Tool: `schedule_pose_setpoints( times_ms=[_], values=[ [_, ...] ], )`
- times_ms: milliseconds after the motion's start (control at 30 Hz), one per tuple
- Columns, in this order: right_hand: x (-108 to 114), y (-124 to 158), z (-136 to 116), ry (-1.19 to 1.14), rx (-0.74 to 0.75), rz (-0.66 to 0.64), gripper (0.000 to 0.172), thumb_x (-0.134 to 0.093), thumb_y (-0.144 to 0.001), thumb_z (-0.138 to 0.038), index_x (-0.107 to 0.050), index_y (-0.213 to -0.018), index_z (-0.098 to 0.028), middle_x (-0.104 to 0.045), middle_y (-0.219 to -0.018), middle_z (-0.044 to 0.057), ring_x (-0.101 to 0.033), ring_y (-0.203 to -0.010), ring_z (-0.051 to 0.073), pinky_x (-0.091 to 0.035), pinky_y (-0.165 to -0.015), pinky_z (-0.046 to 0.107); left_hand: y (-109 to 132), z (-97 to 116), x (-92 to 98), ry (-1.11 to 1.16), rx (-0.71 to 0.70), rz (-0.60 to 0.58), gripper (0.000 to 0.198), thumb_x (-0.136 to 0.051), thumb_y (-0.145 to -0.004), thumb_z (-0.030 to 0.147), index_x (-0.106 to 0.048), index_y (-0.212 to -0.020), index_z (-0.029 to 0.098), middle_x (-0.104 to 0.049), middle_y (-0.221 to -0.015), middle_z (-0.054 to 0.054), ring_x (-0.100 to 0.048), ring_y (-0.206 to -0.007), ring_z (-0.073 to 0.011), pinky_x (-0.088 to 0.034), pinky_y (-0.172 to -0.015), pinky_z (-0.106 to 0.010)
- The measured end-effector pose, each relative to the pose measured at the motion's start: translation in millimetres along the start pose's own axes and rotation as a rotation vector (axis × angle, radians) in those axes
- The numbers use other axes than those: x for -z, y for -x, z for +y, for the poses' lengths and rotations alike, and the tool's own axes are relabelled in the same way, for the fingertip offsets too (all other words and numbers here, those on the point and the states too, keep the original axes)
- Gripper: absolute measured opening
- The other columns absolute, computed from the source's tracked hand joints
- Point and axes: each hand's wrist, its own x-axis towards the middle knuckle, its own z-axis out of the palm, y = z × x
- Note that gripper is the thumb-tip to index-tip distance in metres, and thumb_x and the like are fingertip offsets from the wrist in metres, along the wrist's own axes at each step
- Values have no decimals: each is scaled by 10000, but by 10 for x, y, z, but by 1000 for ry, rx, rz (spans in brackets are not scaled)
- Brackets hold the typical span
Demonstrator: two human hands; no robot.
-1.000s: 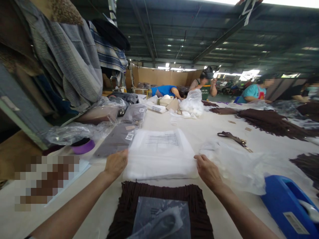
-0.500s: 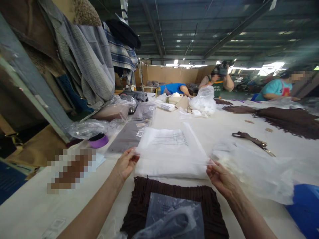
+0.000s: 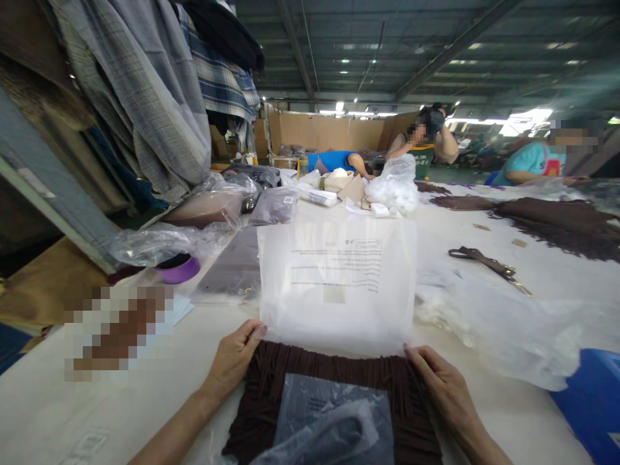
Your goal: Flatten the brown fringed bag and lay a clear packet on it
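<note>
A translucent white plastic bag [image 3: 300, 297] with printed text, upside down from my side, is stretched between my hands. My left hand [image 3: 237, 355] pinches its near left corner, and my right hand [image 3: 438, 374] pinches the near right corner. Just below its near edge lies a dark brown fringed bag [image 3: 261, 394] on the table. On top of the fringe rests a small clear plastic pouch [image 3: 339, 403] with faint print; what it contains is hard to make out.
Left of my hands are a roll of purple tape [image 3: 179, 270] and plastic-wrapped goods [image 3: 227, 268]. To the right lie crumpled clear plastic [image 3: 504, 329], a brown strap with metal clasps [image 3: 484, 261] and a blue bin [image 3: 591, 400]. Other people work across the table [image 3: 213, 323].
My hands have drawn the plastic bag's near edge toward me, up to the fringed bag. The bag now lies flatter and its printed side shows fully.
</note>
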Motion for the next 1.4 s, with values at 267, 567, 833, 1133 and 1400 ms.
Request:
schedule_pose_setpoints(
  times_ms=[267, 567, 833, 1133, 1400],
  values=[
    [-120, 199, -22, -26, -71, 124, 531, -478, -662, -715, -532, -559, -197, -448, -531, -32, -432, -555, 132, -360, -521, 229, 174, -13, -26, -164, 120, 80, 386, -394, -710, 543, -622, -826, 254, -681, -802, 11, -612, -783, -222, -434, -723, -282],
    [-203, 346, -52, -182, -92, 248, 533, -516, -655, -708, -524, -566, -183, -440, -549, -33, -404, -557, 121, -363, -518, 226, 285, 63, -88, -63, 140, 138, 427, -411, -704, 557, -632, -852, 223, -691, -867, -20, -609, -819, -243, -451, -766, -305],
    [-140, 509, 31, -140, 49, 323, 438, -526, -732, -613, -555, -640, -186, -501, -584, -25, -464, -576, 127, -402, -559, 216, 350, 103, -76, -70, 188, 179, 418, -430, -653, 581, -618, -811, 242, -679, -821, -12, -603, -834, -255, -445, -785, -318],
    [-13, 665, 168, -48, 139, 196, 368, -496, -781, -557, -565, -693, -206, -548, -598, -21, -526, -562, 126, -438, -551, 196, 442, 62, 3, -57, 144, 224, 370, -453, -645, 569, -528, -815, 248, -660, -713, 0, -621, -718, -224, -475, -714, -295],
    [115, 852, 267, -8, 115, 62, 336, -490, -786, -549, -571, -736, -227, -593, -623, -11, -564, -572, 138, -467, -550, 195, 573, -60, 47, -86, 61, 148, 340, -442, -696, 567, -493, -800, 247, -645, -695, 8, -621, -705, -202, -477, -681, -272]
  ],
)
